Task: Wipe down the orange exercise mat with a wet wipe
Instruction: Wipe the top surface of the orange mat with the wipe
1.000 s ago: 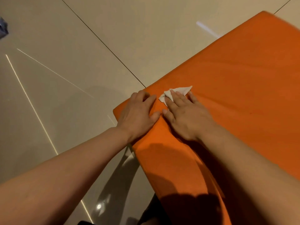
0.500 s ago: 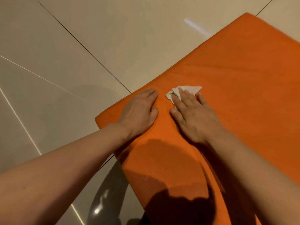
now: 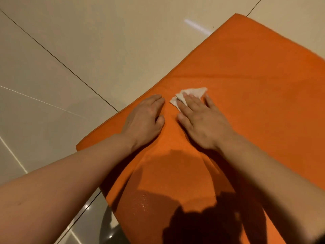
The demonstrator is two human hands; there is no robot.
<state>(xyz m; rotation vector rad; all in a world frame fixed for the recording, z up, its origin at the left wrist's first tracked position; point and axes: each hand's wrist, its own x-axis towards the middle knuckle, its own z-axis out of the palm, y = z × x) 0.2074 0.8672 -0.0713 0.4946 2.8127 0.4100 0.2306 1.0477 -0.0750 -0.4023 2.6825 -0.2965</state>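
Our left hand (image 3: 144, 118) flat with straight fingers on the orange mat (image 3: 255, 95), our right hand (image 3: 202, 118) pressing a crumpled white wipe (image 3: 193, 91) under flat fingers, mat spread on glossy beige floor tiles (image 3: 88, 41), finely textured surface

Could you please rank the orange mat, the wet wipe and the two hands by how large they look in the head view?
1. orange mat
2. left hand and right hand, alike
3. wet wipe, partly covered
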